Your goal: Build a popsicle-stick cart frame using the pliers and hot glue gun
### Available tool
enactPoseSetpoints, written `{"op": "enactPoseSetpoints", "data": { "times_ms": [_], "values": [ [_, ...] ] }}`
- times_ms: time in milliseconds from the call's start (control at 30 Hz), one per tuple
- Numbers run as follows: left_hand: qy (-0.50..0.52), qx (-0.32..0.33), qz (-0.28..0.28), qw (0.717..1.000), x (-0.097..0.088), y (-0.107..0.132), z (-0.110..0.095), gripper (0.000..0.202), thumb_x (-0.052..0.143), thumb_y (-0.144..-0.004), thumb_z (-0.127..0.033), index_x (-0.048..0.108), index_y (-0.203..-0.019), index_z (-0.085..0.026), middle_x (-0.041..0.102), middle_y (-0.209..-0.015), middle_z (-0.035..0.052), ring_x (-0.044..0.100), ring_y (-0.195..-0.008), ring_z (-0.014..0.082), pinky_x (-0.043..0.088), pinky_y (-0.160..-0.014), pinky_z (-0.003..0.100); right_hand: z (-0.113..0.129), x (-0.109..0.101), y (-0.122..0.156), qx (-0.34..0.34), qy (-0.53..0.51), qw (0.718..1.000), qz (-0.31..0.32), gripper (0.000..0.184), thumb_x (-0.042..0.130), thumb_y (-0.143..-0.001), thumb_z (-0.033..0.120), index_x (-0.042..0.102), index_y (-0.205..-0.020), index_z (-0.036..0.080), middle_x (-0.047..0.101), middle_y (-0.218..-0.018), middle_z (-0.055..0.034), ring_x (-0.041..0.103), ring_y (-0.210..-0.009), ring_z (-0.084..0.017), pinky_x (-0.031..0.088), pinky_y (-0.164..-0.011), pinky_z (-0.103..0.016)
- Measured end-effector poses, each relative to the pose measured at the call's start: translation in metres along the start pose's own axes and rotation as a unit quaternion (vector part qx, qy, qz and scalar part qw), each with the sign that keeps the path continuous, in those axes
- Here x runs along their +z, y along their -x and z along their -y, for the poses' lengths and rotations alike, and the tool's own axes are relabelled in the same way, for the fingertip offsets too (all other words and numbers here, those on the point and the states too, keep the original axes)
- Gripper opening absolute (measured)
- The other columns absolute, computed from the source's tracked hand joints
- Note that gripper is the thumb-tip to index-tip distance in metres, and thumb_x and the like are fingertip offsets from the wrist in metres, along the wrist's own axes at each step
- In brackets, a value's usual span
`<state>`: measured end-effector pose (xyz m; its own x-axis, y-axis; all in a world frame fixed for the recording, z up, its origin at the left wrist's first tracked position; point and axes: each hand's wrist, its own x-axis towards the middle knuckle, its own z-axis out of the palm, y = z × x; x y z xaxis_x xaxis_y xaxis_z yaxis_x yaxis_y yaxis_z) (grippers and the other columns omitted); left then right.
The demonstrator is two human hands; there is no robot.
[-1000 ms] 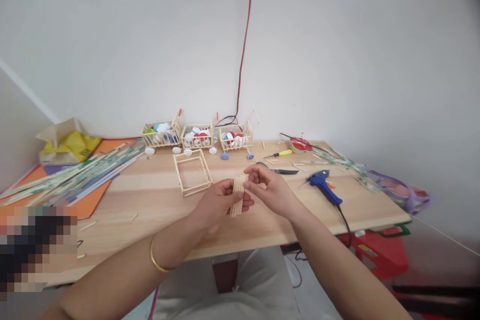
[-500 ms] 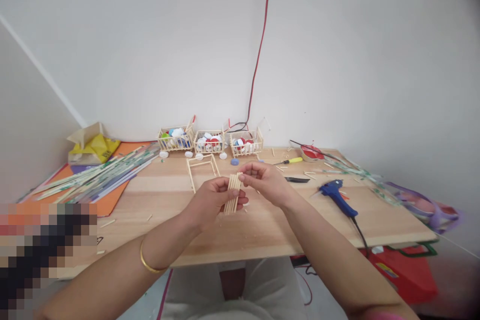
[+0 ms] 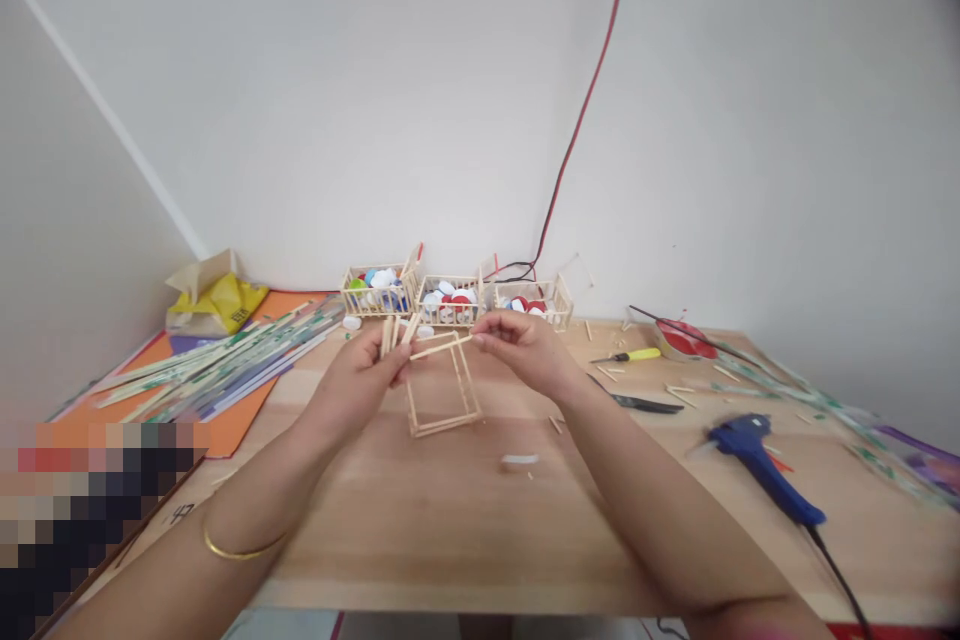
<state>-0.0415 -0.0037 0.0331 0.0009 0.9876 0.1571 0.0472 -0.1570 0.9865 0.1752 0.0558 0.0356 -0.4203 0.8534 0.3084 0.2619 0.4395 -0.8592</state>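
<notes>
My left hand [image 3: 361, 375] is closed around several short wooden sticks [image 3: 389, 334], which fan upward from its fingers. Between thumb and fingertips, my right hand [image 3: 525, 350] pinches the end of one stick [image 3: 442, 347]. That stick slants across the top of a rectangular frame [image 3: 445, 425] built from thin sticks. The frame stands just right of my left hand; whether those fingers touch it I cannot tell. Behind my hands are three small stick carts [image 3: 379, 295] filled with coloured bottle caps.
To the right lie a blue glue gun [image 3: 769, 470], a dark-bladed knife [image 3: 649, 404] and a yellow-handled screwdriver [image 3: 637, 355]. Long sticks in wrappers [image 3: 247, 360] cover an orange sheet [image 3: 232, 435] at left, near a yellow bag [image 3: 225, 305]. One white cap [image 3: 520, 460] sits on the wooden table [image 3: 450, 540].
The bundle in my left hand has spread apart, and a single stick is now in my right hand, away from the bundle. My hands are now at the frame. The view has shifted left.
</notes>
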Motion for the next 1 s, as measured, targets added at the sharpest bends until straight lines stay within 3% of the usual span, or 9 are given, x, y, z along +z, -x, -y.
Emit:
{"op": "enactPoseSetpoints", "data": {
  "times_ms": [100,233,433,700,1000],
  "values": [
    [-0.028,-0.018,-0.075,0.997,-0.010,-0.009,0.015,0.015,0.064,-0.076,-0.032,0.061,-0.083,-0.019,0.045,-0.052,-0.0077,0.036,-0.044,0.0073,0.026,-0.044,0.018,-0.022,0.010,-0.013,0.000,-0.023,0.999,-0.024,0.013,0.063,-0.077,0.031,0.064,-0.078,0.018,0.062,-0.076,-0.0003,0.054,-0.072,-0.013,0.042,-0.069,-0.026],
    [-0.113,-0.060,-0.131,0.983,-0.014,-0.015,0.028,0.020,0.068,-0.068,-0.032,0.066,-0.081,-0.017,0.049,-0.051,-0.0059,0.037,-0.045,0.0091,0.026,-0.045,0.020,-0.043,0.023,-0.019,0.029,-0.044,0.998,-0.034,0.015,0.063,-0.076,0.033,0.065,-0.077,0.018,0.061,-0.077,-0.0003,0.054,-0.073,-0.013,0.040,-0.070,-0.026],
    [-0.176,-0.095,-0.134,0.971,-0.017,-0.020,0.035,0.024,0.066,-0.068,-0.037,0.069,-0.081,-0.017,0.054,-0.053,-0.0051,0.044,-0.048,0.0113,0.032,-0.050,0.022,-0.051,0.032,-0.022,0.080,-0.075,0.994,-0.031,0.017,0.066,-0.073,0.034,0.065,-0.077,0.017,0.059,-0.071,0.0006,0.050,-0.066,-0.012,0.039,-0.063,-0.025],
    [-0.171,-0.105,-0.107,0.974,-0.014,-0.019,0.038,0.026,0.065,-0.069,-0.038,0.067,-0.081,-0.016,0.063,-0.068,0.0002,0.054,-0.064,0.0160,0.038,-0.059,0.024,-0.056,0.036,-0.022,0.081,-0.095,0.991,-0.038,0.016,0.069,-0.071,0.033,0.066,-0.075,0.018,0.061,-0.071,0.0001,0.052,-0.067,-0.012,0.041,-0.063,-0.025],
    [-0.184,-0.088,-0.123,0.971,-0.009,-0.019,0.040,0.022,0.066,-0.068,-0.036,0.065,-0.077,-0.016,0.062,-0.066,-0.0014,0.053,-0.063,0.0147,0.039,-0.058,0.023,-0.060,0.035,-0.018,0.116,-0.099,0.988,-0.035,0.017,0.066,-0.074,0.033,0.070,-0.084,0.019,0.065,-0.078,-0.0004,0.054,-0.069,-0.012,0.041,-0.065,-0.025]
  ]
}}
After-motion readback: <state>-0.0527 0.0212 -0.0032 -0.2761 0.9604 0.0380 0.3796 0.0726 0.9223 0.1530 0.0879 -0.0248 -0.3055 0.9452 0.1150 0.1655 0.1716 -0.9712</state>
